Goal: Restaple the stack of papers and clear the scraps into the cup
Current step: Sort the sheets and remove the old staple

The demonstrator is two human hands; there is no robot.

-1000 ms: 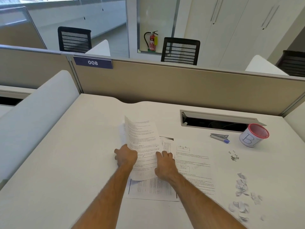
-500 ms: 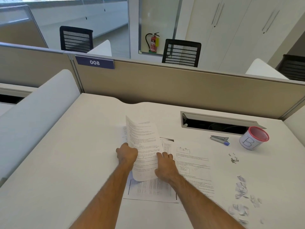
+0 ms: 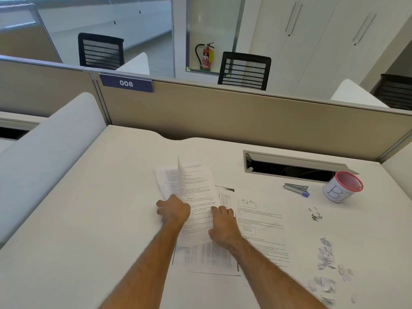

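Since a moment ago, the held sheet (image 3: 196, 197) has curled further, its far left corner standing up and baring a page beneath. On the desk (image 3: 78, 219), mid-way across, loose papers (image 3: 258, 219) lie overlapped: light, limp, likely to slide, so best squared by their edges. Left hand (image 3: 174, 210), fingers curled, grips the sheet's left edge; right hand (image 3: 223, 226), fingers together, presses it flat. Toward the far right corner: cup (image 3: 342, 188), stapler (image 3: 296, 188). Paper scraps (image 3: 325, 273) and pulled staples (image 3: 315, 214) line the right edge, clear of the papers.
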